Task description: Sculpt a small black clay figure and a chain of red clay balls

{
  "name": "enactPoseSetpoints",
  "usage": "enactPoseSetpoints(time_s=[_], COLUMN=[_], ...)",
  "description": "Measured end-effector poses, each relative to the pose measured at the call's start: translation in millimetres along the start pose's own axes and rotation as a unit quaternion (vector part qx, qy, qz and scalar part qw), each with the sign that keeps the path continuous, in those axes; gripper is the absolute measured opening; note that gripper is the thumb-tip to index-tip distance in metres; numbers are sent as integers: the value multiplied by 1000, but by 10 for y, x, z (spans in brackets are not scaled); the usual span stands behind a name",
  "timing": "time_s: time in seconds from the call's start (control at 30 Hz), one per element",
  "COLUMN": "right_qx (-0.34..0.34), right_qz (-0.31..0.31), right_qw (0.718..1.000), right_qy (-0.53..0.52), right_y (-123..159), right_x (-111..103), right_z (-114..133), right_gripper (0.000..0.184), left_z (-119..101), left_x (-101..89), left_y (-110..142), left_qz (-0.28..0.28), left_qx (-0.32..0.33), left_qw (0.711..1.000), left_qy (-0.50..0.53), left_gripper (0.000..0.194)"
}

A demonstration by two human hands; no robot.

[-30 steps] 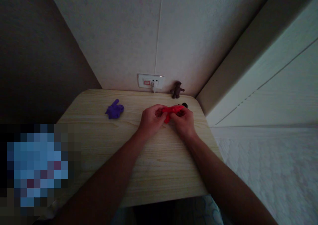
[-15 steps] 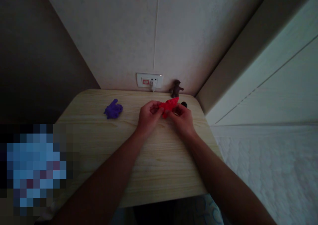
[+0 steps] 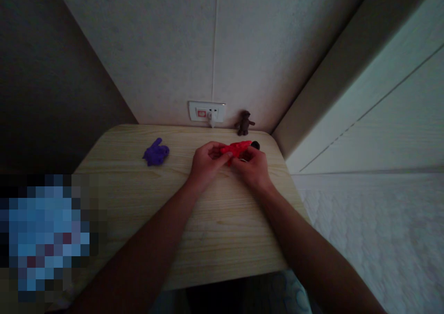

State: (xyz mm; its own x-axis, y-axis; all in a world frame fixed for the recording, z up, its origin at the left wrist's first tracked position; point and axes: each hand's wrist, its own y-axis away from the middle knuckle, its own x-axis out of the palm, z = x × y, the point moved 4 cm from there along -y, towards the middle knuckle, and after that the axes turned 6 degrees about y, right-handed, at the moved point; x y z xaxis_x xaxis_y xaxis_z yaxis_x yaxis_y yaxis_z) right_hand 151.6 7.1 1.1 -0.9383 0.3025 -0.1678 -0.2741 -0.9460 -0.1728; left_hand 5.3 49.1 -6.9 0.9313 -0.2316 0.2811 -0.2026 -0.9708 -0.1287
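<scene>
The red piece [image 3: 237, 148] looked bright and slightly glossy, uneven and lumpy along its top, like soft modelling clay. It was above the far part of the pale wood-grained desk [image 3: 222, 221], between the two hands; whether it touched the desktop could not be told. The left hand [image 3: 209, 160] had its end pinched between thumb and curled fingers, and the right hand [image 3: 254, 167] gripped it from the other side, fingers bent and partly hidden.

Its long axis ran mostly sideways, rising a little to the right, where a narrow end pointed towards a dark round object [image 3: 255, 145]. A small red part showed below, between the thumbs.

Half a second earlier that narrow end had pointed more steeply up and right, its tip close to the feet of the brown figure [image 3: 244, 123] in the view; now it had dropped flatter. The figure and the purple piece [image 3: 157, 153] had kept their places on the desk.
</scene>
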Motion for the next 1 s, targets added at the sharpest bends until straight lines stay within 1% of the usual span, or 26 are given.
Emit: enactPoseSetpoints(time_s=[0.17,0.27,0.37,0.5,0.6,0.67,0.73,0.8,0.87,0.97,1.0], right_qx=[-23,-8,6,35,73,94,108,119,128,129,124], right_qz=[-25,-31,-30,-2,44,71,84,81,71,57,54], right_qw=[999,999,1000,998,991,984,977,972,970,974,976], right_qy=[3,12,-3,-61,-107,-136,-163,-185,-192,-177,-170], right_y=[16,18,14,0,-6,-2,6,15,22,30,31], right_x=[-25,-35,-31,14,61,83,90,86,81,82,85], right_z=[11,-12,-35,-80,-98,-84,-54,-27,-15,-20,-23], right_gripper=[18,19,20,24,31,32,29,26,22,20,20], left_z=[28,38,35,18,11,2,-28,-68,-85,-58,-47], left_x=[-4,-14,-14,-9,-3,5,15,16,8,10,12], left_y=[6,17,27,17,5,2,2,3,3,-5,-7], left_qz=[10,-7,-14,-24,-29,-22,-3,7,6,24,33], left_qx=[-5,0,-5,-19,-47,-62,-47,-4,30,35,33], left_qw=[999,998,998,999,998,997,999,1000,998,998,998], left_qy=[-36,-65,-60,-23,16,29,16,-24,-60,-56,-49], left_gripper=[21,17,16,12,10,9,12,17,20,32,33])
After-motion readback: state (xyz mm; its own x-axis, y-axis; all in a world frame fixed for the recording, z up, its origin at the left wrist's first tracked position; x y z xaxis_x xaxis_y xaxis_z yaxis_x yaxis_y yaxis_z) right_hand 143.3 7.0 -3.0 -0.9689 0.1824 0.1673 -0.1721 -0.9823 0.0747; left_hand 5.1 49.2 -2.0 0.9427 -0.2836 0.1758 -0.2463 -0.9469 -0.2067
